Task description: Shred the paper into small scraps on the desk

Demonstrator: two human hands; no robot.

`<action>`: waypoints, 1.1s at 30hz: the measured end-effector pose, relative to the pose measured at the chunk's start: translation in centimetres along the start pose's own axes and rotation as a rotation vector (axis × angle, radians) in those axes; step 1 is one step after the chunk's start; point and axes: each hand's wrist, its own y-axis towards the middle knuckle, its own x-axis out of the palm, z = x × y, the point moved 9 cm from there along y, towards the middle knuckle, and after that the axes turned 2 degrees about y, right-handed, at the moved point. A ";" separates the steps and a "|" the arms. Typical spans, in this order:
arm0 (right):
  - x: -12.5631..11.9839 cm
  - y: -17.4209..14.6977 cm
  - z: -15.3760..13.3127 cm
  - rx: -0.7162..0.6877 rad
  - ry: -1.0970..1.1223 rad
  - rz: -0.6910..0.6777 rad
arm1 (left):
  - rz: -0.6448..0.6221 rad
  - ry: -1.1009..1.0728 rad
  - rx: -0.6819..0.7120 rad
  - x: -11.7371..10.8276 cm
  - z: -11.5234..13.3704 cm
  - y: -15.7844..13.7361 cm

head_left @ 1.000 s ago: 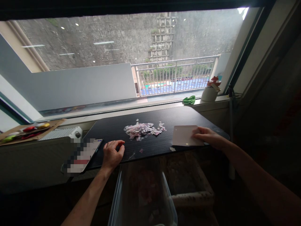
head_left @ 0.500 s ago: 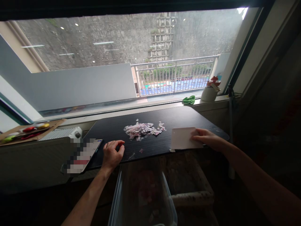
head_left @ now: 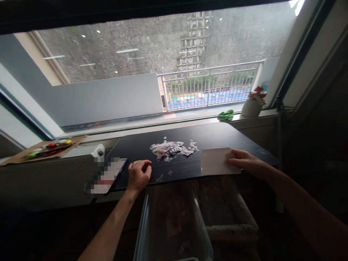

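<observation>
My right hand (head_left: pixel 243 161) grips the right end of a white rectangular plastic scraper (head_left: pixel 216 162), thumb in front, at the front edge of a black wood-grain table (head_left: pixel 206 136). My left hand (head_left: pixel 139 175) rests at the same edge, farther left, with fingers loosely curled and the thumb a little apart. I see nothing in it. Beyond and between the hands lies a loose heap of torn pale paper scraps (head_left: pixel 168 149). Below the front edge stands a clear plastic bin (head_left: pixel 144 221) with some scraps dimly visible inside.
A phone (head_left: pixel 115 174), partly blurred out, lies at the table's left end. Brown cardboard with coloured items (head_left: pixel 51 145) is on a radiator (head_left: pixel 84 150). On the sill sit a green cloth (head_left: pixel 226 115) and a spray bottle (head_left: pixel 251 105). A worn stool (head_left: pixel 231 228) stands right of the bin.
The whole view has shifted, so things appear farther right. Against the table, the scraper has moved slightly left, and a pale scrap by its lower left corner no longer shows. My left hand stays put.
</observation>
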 end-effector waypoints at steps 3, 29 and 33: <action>2.9 1.5 -0.4 -0.069 -0.020 -0.015 | -0.010 0.008 -0.003 0.1 0.2 -0.1; 10.8 2.2 0.2 -0.101 -0.153 -0.033 | -0.303 0.202 -0.109 2.1 4.1 -3.4; 11.2 1.5 0.1 -0.069 -0.138 -0.055 | -0.303 0.201 -0.106 2.1 4.2 -3.4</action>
